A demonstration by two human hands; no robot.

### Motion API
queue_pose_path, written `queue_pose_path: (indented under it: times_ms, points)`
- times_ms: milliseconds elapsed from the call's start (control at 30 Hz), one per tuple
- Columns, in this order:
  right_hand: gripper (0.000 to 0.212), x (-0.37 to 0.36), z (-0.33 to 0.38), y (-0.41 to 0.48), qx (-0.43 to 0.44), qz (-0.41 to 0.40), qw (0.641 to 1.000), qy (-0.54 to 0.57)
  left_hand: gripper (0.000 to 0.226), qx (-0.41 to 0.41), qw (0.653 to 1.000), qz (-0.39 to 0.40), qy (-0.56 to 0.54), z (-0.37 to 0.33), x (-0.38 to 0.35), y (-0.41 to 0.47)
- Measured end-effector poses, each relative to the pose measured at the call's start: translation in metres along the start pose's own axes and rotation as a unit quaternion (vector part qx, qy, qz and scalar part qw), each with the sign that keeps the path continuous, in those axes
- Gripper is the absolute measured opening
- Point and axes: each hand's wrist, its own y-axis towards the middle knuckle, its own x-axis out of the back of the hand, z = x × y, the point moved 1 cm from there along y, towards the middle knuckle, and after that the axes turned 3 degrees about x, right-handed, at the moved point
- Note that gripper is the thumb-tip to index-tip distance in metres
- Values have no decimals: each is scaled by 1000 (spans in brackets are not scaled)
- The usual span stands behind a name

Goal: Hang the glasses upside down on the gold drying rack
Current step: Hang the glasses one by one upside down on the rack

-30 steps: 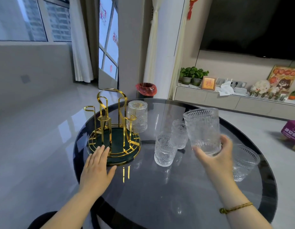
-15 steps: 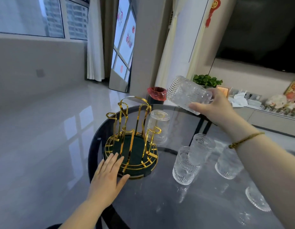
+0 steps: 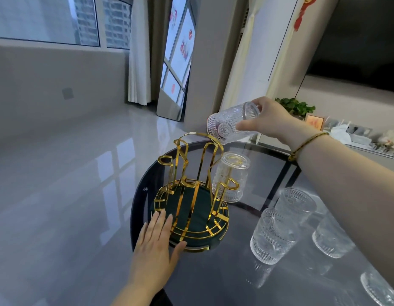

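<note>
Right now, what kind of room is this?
Probably a living room in a flat: a big dark TV on the wall, a low cabinet with a plant under it, and tall buildings outside the window.

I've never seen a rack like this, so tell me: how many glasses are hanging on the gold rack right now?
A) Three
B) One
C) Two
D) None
B: a single upside-down glass sits over a peg on the far side of the gold rack, while the right hand holds another glass tilted above it, not yet hung.
</note>
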Motion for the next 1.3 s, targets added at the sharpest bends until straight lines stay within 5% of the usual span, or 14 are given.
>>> queue_pose_path:
  times_ms: [200, 367, 500, 600, 1100, 1300]
  points:
    - [75, -10, 9, 16, 15, 52, 998, -26, 114, 30, 1000, 3, 4, 3, -3, 1]
    - [79, -25, 10, 25, 25, 83, 995, -46, 87, 15, 998, 63, 21, -6, 11, -1]
    - [80, -40, 8, 26, 21, 103, 993, -54, 108, 11, 1000, -13, -14, -1, 3, -1]
    - [78, -57, 5, 23, 17, 111, 993, -43, 118, 18, 1000, 9, -1, 4, -2, 1]
    - [65, -91, -4, 15, 2, 182, 983, -30, 119, 28, 999, 20, 24, 4, -1, 3]
    - [62, -95, -5, 16, 6, 181, 983, -25, 83, 25, 993, 87, 69, -11, 12, 1]
